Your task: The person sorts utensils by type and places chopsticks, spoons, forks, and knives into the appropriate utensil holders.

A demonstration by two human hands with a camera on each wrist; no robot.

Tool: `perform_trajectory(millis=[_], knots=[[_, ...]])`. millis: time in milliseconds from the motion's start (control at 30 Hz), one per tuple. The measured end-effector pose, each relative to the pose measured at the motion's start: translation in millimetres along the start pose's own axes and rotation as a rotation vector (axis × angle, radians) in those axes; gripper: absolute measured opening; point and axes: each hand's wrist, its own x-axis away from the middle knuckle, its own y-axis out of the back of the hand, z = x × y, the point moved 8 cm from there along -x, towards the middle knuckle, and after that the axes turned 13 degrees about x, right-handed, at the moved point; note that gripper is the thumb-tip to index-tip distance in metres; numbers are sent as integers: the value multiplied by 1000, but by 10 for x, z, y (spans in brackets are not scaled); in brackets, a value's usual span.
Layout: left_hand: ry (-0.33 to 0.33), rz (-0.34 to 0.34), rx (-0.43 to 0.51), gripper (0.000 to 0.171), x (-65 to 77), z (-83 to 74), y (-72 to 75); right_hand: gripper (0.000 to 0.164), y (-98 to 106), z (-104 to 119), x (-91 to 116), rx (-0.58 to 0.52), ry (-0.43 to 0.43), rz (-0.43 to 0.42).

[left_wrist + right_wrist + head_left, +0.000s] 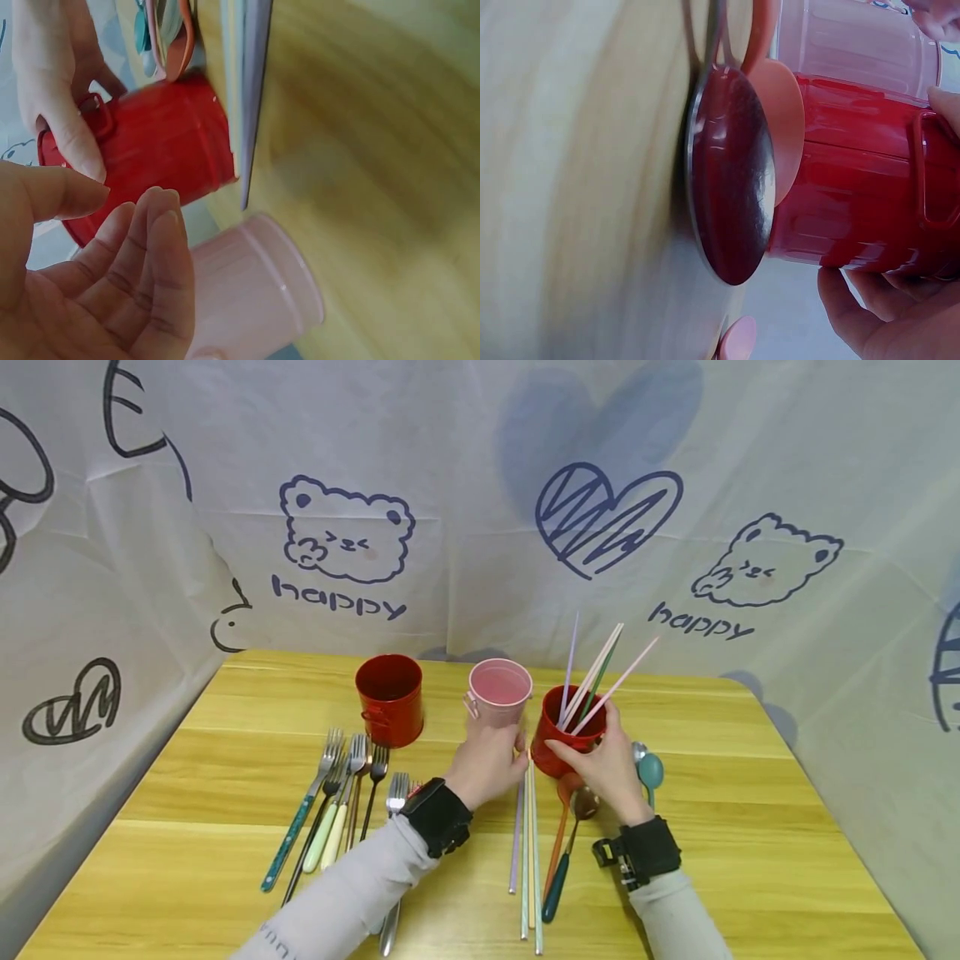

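Note:
My right hand (613, 770) grips a small red metal bucket (550, 750), thumb on its near side and fingers round the right side. Several chopsticks (597, 672) in purple, white, green and pink lean inside it. In the right wrist view, the bucket's wire handle (921, 169) is beside the thumb. My left hand (491, 764) is in front of a pink bucket (501, 714). Its fingers curve loosely with nothing between them and the thumb, as the left wrist view shows; the pink bucket (251, 289) stands just behind the fingers.
A second red bucket (402, 720) stands at the back left. Several forks (330, 806) lie in front of it. More chopsticks (527, 860) lie mid-table, beside an orange spoon (567, 787) and a dark-handled spoon (585, 803). A teal spoon (651, 771) lies right of my right hand.

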Motion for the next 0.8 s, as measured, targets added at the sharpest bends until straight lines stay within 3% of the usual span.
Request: perform_trajectory(millis=[433,800], knots=[[156,138,6,16,193,107,-281,90,-12,-18,-9,-3,-5,8],[294,259,-140,38,320,189,-516,89,-11,-13,-2,-10,-10,14]])
